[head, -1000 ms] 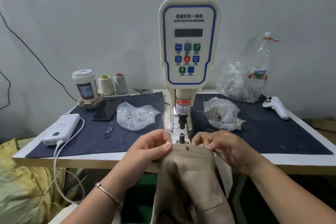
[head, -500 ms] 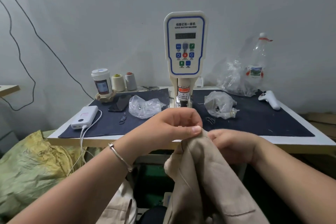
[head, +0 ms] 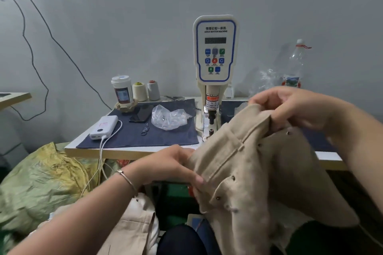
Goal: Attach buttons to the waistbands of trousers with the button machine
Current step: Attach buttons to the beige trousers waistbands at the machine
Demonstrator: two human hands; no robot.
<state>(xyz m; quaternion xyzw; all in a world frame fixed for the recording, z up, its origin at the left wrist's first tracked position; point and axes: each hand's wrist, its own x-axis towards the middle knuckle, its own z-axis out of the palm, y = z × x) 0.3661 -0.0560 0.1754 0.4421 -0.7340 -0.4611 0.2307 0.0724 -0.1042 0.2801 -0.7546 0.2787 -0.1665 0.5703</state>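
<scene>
Apparently both hands, left [head: 174,166] and right [head: 294,107], pinch the beige trousers [head: 259,172] before the table edge [head: 128,153], off the button machine [head: 214,64].

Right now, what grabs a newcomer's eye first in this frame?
The beige trousers held up in the foreground, off the table: the left hand grips the fabric's left edge, the right hand pinches the top edge. Small dark metal studs dot the cloth. Behind, centre table, the white and blue button machine stands upright.
</scene>
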